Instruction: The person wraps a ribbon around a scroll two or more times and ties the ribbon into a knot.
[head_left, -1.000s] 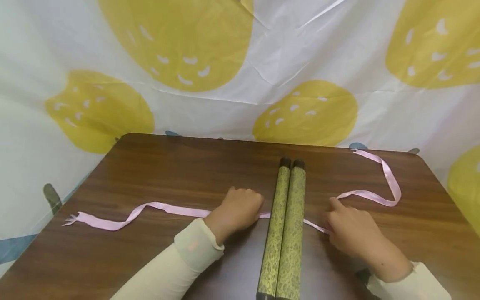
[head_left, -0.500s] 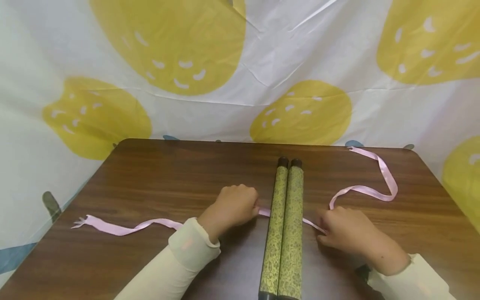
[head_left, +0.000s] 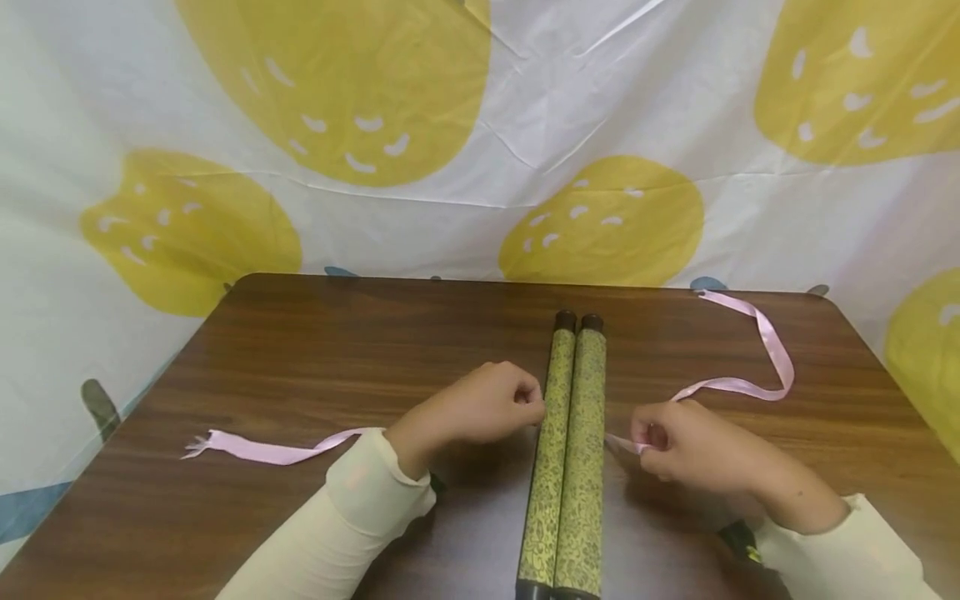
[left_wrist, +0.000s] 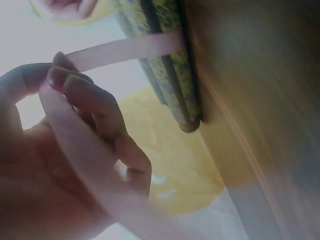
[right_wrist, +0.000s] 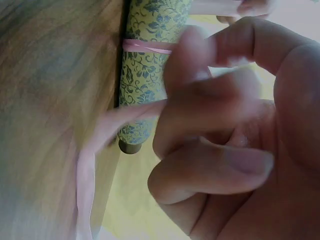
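Two slim scroll rolls [head_left: 581,467] in green-gold floral brocade, with dark end caps, lie side by side on the table. A pink ribbon [head_left: 776,358] runs beneath them, its two ends trailing off to either side. At the left edge of the rolls, my left hand [head_left: 480,408] pinches the ribbon; in the left wrist view a raised stretch of ribbon [left_wrist: 120,51] spans from the fingertips to the rolls. My right hand [head_left: 697,446] pinches the ribbon just right of the rolls. The right wrist view shows the ribbon [right_wrist: 86,185] hanging past the curled fingers.
The brown wooden table [head_left: 375,333] reaches back to a white cloth [head_left: 420,242] printed with yellow lemons. The ribbon's frayed left end [head_left: 247,447] lies at the table's left; the other end reaches the back right edge.
My left hand has moved right, up to the rolls, and the ribbon's left tail has slid right with it. My right hand has turned, showing a gap between thumb and curled fingers.
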